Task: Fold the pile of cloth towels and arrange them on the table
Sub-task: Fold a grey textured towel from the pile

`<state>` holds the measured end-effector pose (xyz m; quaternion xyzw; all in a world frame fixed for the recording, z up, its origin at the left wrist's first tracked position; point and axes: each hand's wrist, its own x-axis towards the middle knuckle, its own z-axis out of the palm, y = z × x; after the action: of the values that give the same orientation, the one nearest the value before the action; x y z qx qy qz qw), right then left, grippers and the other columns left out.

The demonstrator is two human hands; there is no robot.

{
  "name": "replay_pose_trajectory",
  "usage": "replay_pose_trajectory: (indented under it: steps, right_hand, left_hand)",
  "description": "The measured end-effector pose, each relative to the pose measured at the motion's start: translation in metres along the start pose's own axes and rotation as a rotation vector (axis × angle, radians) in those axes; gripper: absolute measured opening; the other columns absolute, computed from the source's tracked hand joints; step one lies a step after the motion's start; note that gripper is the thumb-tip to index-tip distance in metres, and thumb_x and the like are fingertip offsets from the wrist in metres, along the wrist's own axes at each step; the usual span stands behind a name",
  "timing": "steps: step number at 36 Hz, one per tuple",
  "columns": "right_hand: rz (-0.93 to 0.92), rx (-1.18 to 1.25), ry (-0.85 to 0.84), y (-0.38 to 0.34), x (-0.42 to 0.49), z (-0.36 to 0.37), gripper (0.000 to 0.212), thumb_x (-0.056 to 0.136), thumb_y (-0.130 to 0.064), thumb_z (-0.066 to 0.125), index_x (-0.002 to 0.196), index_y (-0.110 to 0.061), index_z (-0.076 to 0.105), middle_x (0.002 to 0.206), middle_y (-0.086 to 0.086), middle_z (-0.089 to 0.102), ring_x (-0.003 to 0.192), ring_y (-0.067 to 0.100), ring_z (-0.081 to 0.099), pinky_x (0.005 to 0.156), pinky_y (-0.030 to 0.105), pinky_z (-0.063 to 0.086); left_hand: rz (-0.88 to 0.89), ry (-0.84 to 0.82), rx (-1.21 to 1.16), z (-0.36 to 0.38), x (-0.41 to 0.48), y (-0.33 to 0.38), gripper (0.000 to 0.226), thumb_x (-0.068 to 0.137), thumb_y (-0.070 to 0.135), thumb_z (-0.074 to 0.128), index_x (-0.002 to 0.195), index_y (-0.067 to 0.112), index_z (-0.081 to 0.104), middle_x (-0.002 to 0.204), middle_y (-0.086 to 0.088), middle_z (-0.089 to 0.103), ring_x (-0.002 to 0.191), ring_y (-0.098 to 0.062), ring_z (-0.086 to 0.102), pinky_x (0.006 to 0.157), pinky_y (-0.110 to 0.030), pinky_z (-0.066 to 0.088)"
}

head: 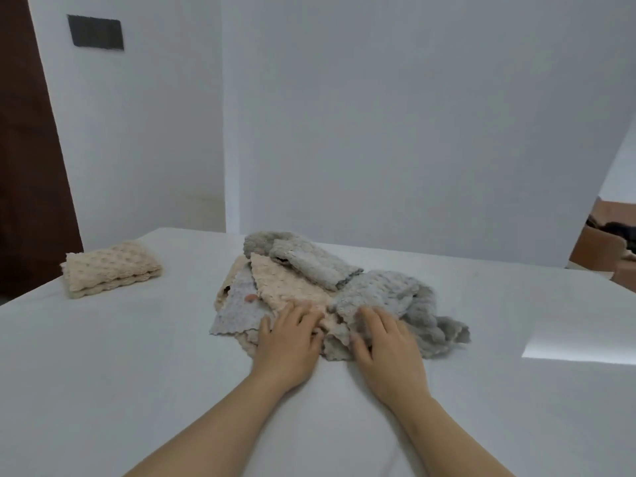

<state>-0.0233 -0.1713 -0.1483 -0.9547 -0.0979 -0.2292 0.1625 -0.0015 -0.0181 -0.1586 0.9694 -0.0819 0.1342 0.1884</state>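
Both hands at the near edge of the towel pile, with one towel lying folded at the left.

The folded peach towel (pixel 112 270) sits by the far-left edge of the table (pixel 103 373), well apart from the pile (pixel 309 266) in the middle. The left hand (pixel 289 342) rests with spread fingers on a loose peach towel (pixel 289 287). The right hand (pixel 387 342) lies on a grey towel (pixel 385 294), its fingertips blurred, so I cannot tell whether it pinches. Best to draw one towel out by its corners and flatten it on the bare near side. There is also room to the right.
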Motion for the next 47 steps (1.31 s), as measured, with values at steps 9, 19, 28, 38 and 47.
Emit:
replay_pose_trajectory:
  steps: [9,19,28,38,47]
  right_hand:
    - [0.185,0.154,-0.090,0.017,0.024,0.013,0.048,0.094,-0.042,0.041,0.139,-0.026,0.036,0.138,-0.001,0.044,0.125,0.020,0.038,0.101,0.029,0.031]
    - [0.166,0.119,-0.169,0.027,0.051,0.028,0.048,0.097,-0.030,0.037,0.144,-0.020,0.030,0.145,0.001,0.038,0.132,0.020,0.033,0.106,0.029,0.028]
    - [0.166,0.071,-0.172,0.029,0.081,0.042,0.047,0.098,-0.027,0.033,0.143,-0.019,0.030,0.144,0.000,0.039,0.130,0.021,0.035,0.104,0.032,0.031]
    - [0.270,0.401,0.054,0.030,0.072,0.038,0.024,0.096,-0.013,0.035,0.102,-0.013,0.058,0.097,0.005,0.062,0.094,0.024,0.054,0.072,0.031,0.036]
    - [0.212,0.181,0.020,0.030,0.056,0.031,0.007,0.090,-0.017,0.051,0.091,-0.018,0.058,0.089,0.000,0.059,0.095,0.022,0.049,0.072,0.030,0.031]
  left_hand:
    - [-0.022,-0.122,0.150,0.008,0.030,-0.007,0.038,0.098,0.039,0.025,0.134,0.030,0.035,0.143,0.009,0.031,0.140,-0.013,0.017,0.115,-0.051,0.004]
    - [0.003,-0.166,0.132,0.007,0.055,-0.017,0.038,0.099,0.039,0.025,0.135,0.032,0.034,0.146,0.012,0.028,0.142,-0.010,0.011,0.115,-0.052,0.001]
    - [-0.082,-0.156,0.130,0.016,0.085,-0.017,0.034,0.099,0.035,0.025,0.128,0.024,0.038,0.141,0.003,0.034,0.137,-0.018,0.024,0.114,-0.055,0.004]
    - [-0.030,0.108,-0.031,0.017,0.071,-0.017,0.036,0.096,0.032,0.036,0.132,0.031,0.040,0.140,0.014,0.036,0.139,-0.009,0.020,0.116,-0.044,0.000]
    - [-0.018,0.194,-0.156,0.006,0.025,-0.023,0.026,0.093,0.022,0.044,0.117,0.023,0.055,0.119,0.010,0.052,0.114,-0.009,0.044,0.095,-0.023,0.036]
